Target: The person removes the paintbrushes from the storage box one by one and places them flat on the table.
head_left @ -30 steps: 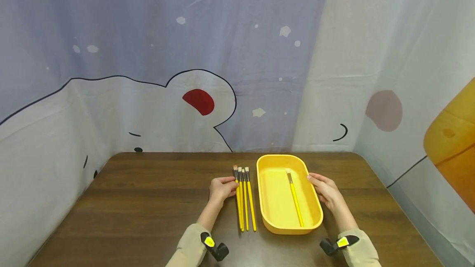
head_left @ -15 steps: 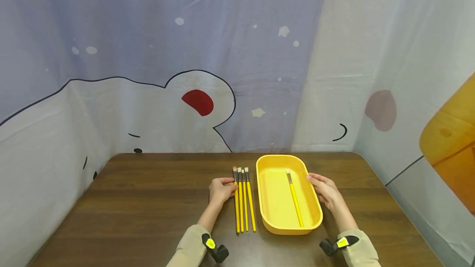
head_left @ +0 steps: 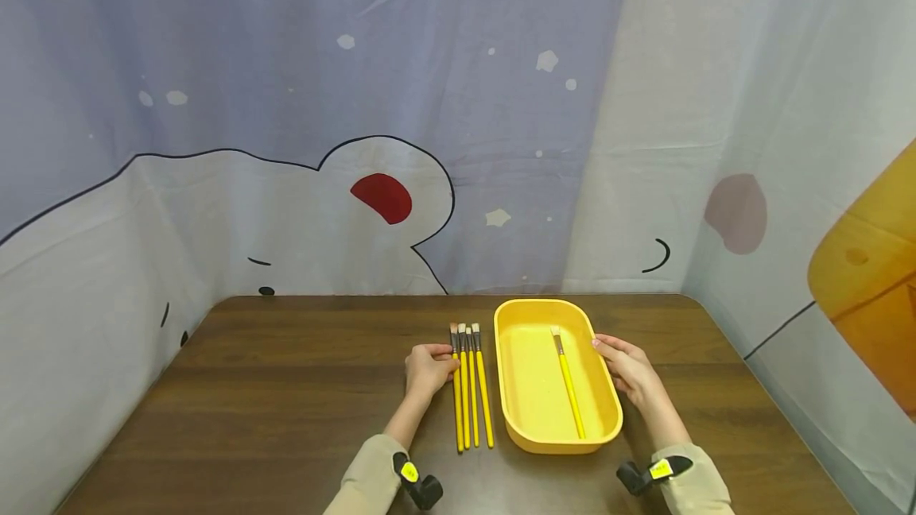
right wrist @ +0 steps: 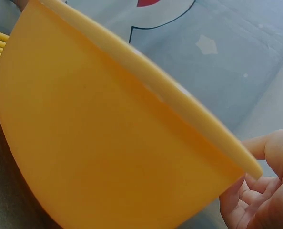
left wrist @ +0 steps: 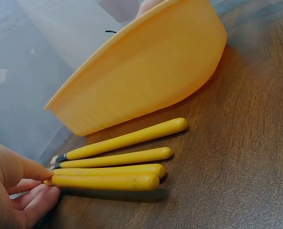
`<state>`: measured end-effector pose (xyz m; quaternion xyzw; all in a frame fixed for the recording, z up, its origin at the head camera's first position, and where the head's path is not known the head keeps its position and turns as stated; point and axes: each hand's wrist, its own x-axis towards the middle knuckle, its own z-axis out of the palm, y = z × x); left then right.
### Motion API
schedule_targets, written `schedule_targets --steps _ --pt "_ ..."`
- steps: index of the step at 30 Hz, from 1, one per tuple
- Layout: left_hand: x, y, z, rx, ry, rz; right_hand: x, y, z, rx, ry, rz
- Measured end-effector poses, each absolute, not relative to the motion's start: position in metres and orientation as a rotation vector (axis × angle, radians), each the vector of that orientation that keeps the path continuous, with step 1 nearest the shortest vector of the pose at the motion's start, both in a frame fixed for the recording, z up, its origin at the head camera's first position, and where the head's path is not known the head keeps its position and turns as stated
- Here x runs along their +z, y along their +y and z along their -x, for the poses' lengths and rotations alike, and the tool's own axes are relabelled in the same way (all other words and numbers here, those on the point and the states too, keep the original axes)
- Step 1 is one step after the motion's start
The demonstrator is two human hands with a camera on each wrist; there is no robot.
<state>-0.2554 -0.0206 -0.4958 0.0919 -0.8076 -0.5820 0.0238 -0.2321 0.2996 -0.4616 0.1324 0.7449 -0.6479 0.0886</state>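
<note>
My left hand (head_left: 425, 372) pinches the leftmost paintbrush (head_left: 459, 412) near its ferrule, between thumb and fingertips. This brush has a yellow handle, and a shadow shows under it in the left wrist view. Right beside it lie three more yellow-handled paintbrushes (head_left: 484, 404) in a row, pale bristles pointing away from me. To their right stands a yellow plastic tray (head_left: 525, 396) holding a single paintbrush (head_left: 570, 388), laid slightly slanted. My right hand (head_left: 633, 372) holds the tray's right rim, thumb on top and fingers below the edge, as the right wrist view shows.
Everything stands on a dark brown wooden table (head_left: 286, 404). A printed curtain (head_left: 501, 141) hangs behind the table's far edge and along its sides. A narrow gap separates the loose brushes from the tray.
The lower end of the leftmost paintbrush has swung slightly left, away from its neighbour, so the handles lie more evenly side by side. My right hand and the tray have stayed put.
</note>
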Motion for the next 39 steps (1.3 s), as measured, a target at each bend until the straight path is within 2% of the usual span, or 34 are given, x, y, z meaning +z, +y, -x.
schedule_targets --steps 26,39 --pt "-0.4928 -0.0148 0.2526 -1.535 -2.584 -0.225 -0.4608 0.3008 0.2317 -1.95 2.193 -0.407" --pt "-0.4948 -0.012 0.2522 -1.621 -2.572 -0.258 -0.4605 0.2999 0.2319 -1.944 2.201 -0.404"
